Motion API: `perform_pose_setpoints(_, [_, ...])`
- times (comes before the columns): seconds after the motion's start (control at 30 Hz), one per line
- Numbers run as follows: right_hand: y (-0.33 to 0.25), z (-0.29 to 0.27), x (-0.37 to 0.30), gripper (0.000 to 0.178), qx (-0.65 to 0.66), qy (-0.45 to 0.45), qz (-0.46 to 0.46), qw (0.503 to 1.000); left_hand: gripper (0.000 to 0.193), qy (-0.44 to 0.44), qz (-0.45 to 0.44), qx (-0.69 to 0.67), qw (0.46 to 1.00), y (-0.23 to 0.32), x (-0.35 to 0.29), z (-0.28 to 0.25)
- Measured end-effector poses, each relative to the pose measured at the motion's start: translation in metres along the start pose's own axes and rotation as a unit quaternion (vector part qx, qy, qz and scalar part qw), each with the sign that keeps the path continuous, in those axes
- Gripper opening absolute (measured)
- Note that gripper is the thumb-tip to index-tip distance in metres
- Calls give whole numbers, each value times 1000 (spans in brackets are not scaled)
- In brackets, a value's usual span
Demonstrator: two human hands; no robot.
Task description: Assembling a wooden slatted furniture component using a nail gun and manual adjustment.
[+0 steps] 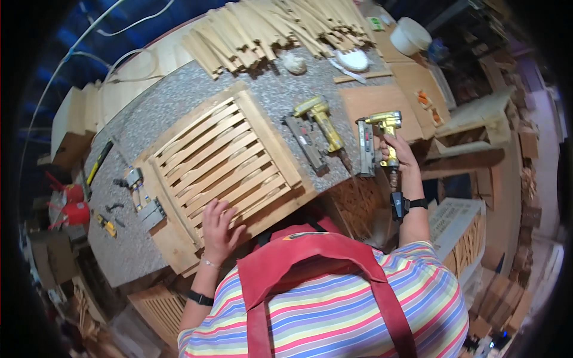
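A slatted wooden panel (pixel 222 156) lies on a flat wooden board at the near edge of the speckled table. My left hand (pixel 218 230), fingers apart, rests at the near left part of the panel, over the ends of the lowest slats. Out to the right, my right hand (pixel 401 154) is wrapped round the handle of a yellow and black nail gun (pixel 382 128), held upright beside the table's edge. A second yellow nail gun (pixel 319 128) lies on the table between the panel and my right hand.
Thin wooden strips (pixel 250 36) are heaped at the far side. A third air tool (pixel 143 200), a yellow-handled cutter (pixel 105 222) and red containers (pixel 74 203) sit on the left. A white bucket (pixel 410 36) stands far right, and a box of strips (pixel 462 238) near right.
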State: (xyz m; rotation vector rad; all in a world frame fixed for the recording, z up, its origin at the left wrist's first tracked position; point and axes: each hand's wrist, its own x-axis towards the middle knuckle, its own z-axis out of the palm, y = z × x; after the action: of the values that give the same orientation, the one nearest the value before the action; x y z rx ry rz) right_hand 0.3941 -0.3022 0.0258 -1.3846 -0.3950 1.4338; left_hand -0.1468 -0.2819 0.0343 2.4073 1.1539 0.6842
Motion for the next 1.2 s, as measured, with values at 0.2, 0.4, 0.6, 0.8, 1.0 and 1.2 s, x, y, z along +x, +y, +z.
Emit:
perform_pose_setpoints(0.2, [2, 1, 68, 25, -653, 207, -171, 708, 28, 32, 29, 48, 998, -4, 3, 16])
perform_pose_setpoints(0.4, [35, 252, 65, 59, -549, -86, -404, 726, 27, 47, 23, 39, 998, -2, -1, 15])
perform_pose_setpoints(0.6, [9, 284, 108, 64, -554, -136, -393, 721, 26, 35, 12, 30, 999, 0, -1, 10])
perform_pose_setpoints(0.8, [-16, 351, 181, 24, -679, -243, -375, 583, 22, 31, 7, 23, 999, -4, -4, 11])
perform_pose_setpoints(1.0, [-12, 354, 197, 10, -679, -353, -450, 461, 23, 30, 23, 18, 999, -1, -5, -9])
perform_pose_setpoints(1.2, [-65, 353, 175, 13, -676, -350, -369, 533, 23, 27, 34, 12, 999, 20, 19, -48])
